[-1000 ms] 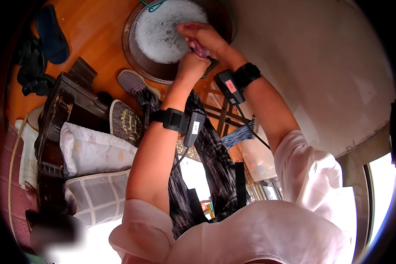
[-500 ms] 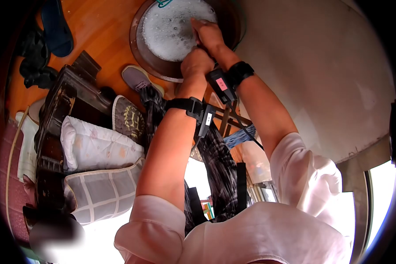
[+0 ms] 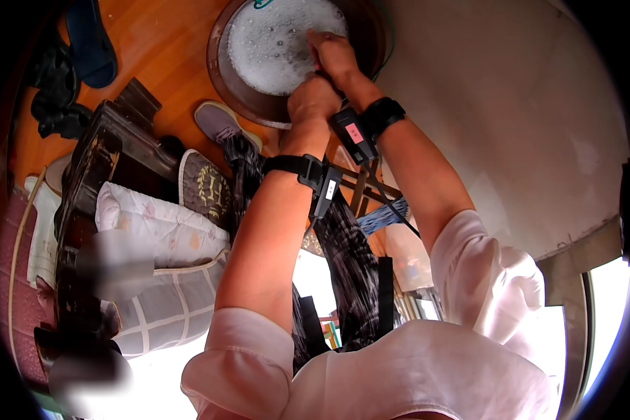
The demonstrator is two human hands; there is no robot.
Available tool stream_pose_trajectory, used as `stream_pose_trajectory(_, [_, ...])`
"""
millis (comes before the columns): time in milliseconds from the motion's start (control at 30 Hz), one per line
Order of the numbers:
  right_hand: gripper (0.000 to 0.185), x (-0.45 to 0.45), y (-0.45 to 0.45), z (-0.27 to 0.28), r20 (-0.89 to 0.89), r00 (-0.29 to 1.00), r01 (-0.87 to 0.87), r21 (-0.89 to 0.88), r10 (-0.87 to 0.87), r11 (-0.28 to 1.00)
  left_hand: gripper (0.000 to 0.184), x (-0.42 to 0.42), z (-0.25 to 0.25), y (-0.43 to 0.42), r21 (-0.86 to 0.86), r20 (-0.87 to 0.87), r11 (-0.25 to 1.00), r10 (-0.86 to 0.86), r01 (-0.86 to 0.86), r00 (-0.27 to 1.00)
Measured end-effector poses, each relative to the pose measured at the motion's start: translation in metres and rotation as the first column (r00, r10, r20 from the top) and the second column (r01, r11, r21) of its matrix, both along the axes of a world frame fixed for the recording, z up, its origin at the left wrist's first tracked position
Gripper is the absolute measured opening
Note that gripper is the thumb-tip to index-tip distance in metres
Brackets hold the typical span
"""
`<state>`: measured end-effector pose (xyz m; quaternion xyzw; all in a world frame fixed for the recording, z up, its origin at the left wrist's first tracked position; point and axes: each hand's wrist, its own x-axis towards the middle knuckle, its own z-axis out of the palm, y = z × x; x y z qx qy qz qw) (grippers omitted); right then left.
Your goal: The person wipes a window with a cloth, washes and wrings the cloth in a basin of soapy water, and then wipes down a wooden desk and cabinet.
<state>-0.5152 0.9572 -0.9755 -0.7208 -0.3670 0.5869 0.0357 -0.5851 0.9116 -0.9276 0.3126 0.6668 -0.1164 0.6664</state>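
Note:
A brown basin (image 3: 220,73) holds water under white suds (image 3: 276,49). Over its near right rim, my left hand (image 3: 313,98) is curled into a fist, back turned up. Just beyond it and to the right, my right hand (image 3: 332,54) is also closed, its thumb side towards the foam. The two hands are close together, nearly touching. Whatever is between their fingers is hidden. A teal looped thing (image 3: 261,3) shows at the basin's far edge.
Left of me stands a dark wooden seat (image 3: 91,154) with a quilted cushion (image 3: 157,224) and a checked cushion (image 3: 168,308). A shoe (image 3: 220,122) is beside the basin, a blue slipper (image 3: 91,49) farther left. A pale wall (image 3: 497,126) rises on the right.
Both hands stay closed together at the basin's rim, almost unmoved. The view has shifted very slightly, and a grey blurred patch now covers part of the cushions.

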Motion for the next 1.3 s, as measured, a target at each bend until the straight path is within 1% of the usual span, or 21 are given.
stream_pose_trajectory(67, [0.033,0.005,-0.003,0.0,-0.024,0.998,0.065,-0.024,-0.065,0.998,0.042,0.001,0.001,-0.001,0.012,-0.009,1.0,-0.003,0.003,1.0])
stream_pose_trajectory(133, [0.027,0.01,-0.003,0.008,-0.253,0.91,0.314,-0.093,-0.327,0.945,0.049,0.001,0.004,-0.003,0.098,-0.079,0.995,0.013,-0.005,0.997])
stream_pose_trajectory(267, [0.024,0.015,-0.01,0.059,-0.393,0.838,0.372,-0.098,-0.38,0.923,0.063,-0.009,0.025,-0.017,0.191,-0.02,0.952,0.247,-0.239,0.969])
stream_pose_trajectory(333, [0.024,0.016,-0.014,0.092,-0.482,0.807,0.404,0.031,-0.34,0.914,0.081,-0.015,0.032,-0.028,0.296,0.016,0.871,0.405,-0.391,0.914])
stream_pose_trajectory(367, [0.024,0.014,-0.016,0.115,-0.494,0.805,0.401,0.043,-0.33,0.915,0.094,-0.018,0.045,-0.028,0.231,0.045,0.84,0.495,-0.491,0.868])
stream_pose_trajectory(400, [0.022,0.011,-0.019,0.14,-0.466,0.834,0.38,0.093,-0.297,0.92,0.094,-0.019,0.062,-0.03,0.248,0.047,0.834,0.497,-0.492,0.866])
stream_pose_trajectory(467, [0.019,0.003,-0.026,0.185,-0.382,0.892,0.336,0.201,-0.242,0.92,0.099,-0.015,0.086,-0.036,0.21,-0.032,0.706,0.696,-0.676,0.717])
stream_pose_trajectory(533, [0.016,0.0,-0.037,0.218,-0.331,0.925,0.297,0.33,-0.184,0.896,0.096,-0.022,0.127,-0.031,-0.155,0.149,0.39,0.917,-0.908,0.369])
stream_pose_trajectory(667, [0.017,0.002,-0.055,0.277,-0.106,0.994,0.042,0.584,0.025,0.811,0.084,-0.02,0.197,-0.034,-0.401,0.252,-0.081,0.948,-0.912,-0.195])
stream_pose_trajectory(733, [0.018,0.002,-0.063,0.308,-0.126,0.992,0.063,0.593,0.015,0.802,0.079,-0.019,0.233,-0.036,-0.45,0.278,-0.211,0.89,-0.868,-0.361])
stream_pose_trajectory(833, [0.017,0.005,-0.079,0.367,-0.191,0.981,0.081,0.542,0.029,0.837,0.08,-0.016,0.265,-0.037,-0.425,0.378,-0.177,0.856,-0.888,-0.352])
stream_pose_trajectory(867, [0.017,0.009,-0.084,0.388,-0.195,0.98,0.082,0.541,0.03,0.837,0.084,-0.013,0.278,-0.035,-0.327,0.402,-0.11,0.883,-0.939,-0.244])
stream_pose_trajectory(933, [0.018,0.02,-0.09,0.431,-0.101,0.966,-0.149,0.535,0.238,0.832,0.088,-0.014,0.311,-0.035,-0.35,0.387,-0.003,0.91,-0.937,-0.147])
stream_pose_trajectory(967, [0.021,0.02,-0.091,0.455,-0.07,0.968,-0.166,0.541,0.241,0.824,0.076,-0.009,0.323,-0.036,-0.316,0.359,0.021,0.928,-0.948,-0.099])
stream_pose_trajectory(1000, [0.021,0.022,-0.093,0.471,-0.049,0.979,-0.129,0.595,0.197,0.793,0.054,-0.006,0.329,-0.041,-0.3,0.465,0.072,0.882,-0.951,-0.08])
stream_pose_trajectory(1067, [0.023,0.026,-0.096,0.497,-0.127,0.991,0.048,0.567,0.03,0.822,0.036,-0.003,0.353,-0.046,-0.325,0.542,0.192,0.84,-0.926,-0.016])
stream_pose_trajectory(1100, [0.026,0.025,-0.093,0.507,-0.374,0.908,0.322,0.342,-0.187,0.883,0.035,0.004,0.366,-0.049,-0.316,0.525,0.191,0.851,-0.929,-0.003])
stream_pose_trajectory(1133, [0.026,0.027,-0.091,0.512,-0.382,0.906,0.324,0.353,-0.181,0.878,0.036,0.003,0.383,-0.05,-0.344,0.524,0.227,0.852,-0.911,0.015])
stream_pose_trajectory(1200, [0.029,0.034,-0.084,0.511,-0.435,0.817,0.392,-0.064,-0.379,0.918,0.035,0.004,0.42,-0.051,-0.326,0.463,0.34,0.871,-0.882,0.164])
stream_pose_trajectory(1267, [0.031,0.044,-0.079,0.493,-0.438,0.82,0.379,-0.069,-0.37,0.923,0.041,0.009,0.432,-0.055,-0.32,0.527,0.334,0.84,-0.887,0.127])
stream_pose_trajectory(1300, [0.031,0.05,-0.075,0.482,-0.393,0.844,0.375,-0.055,-0.365,0.925,0.041,0.014,0.433,-0.057,-0.08,0.554,0.392,0.782,-0.916,0.286])
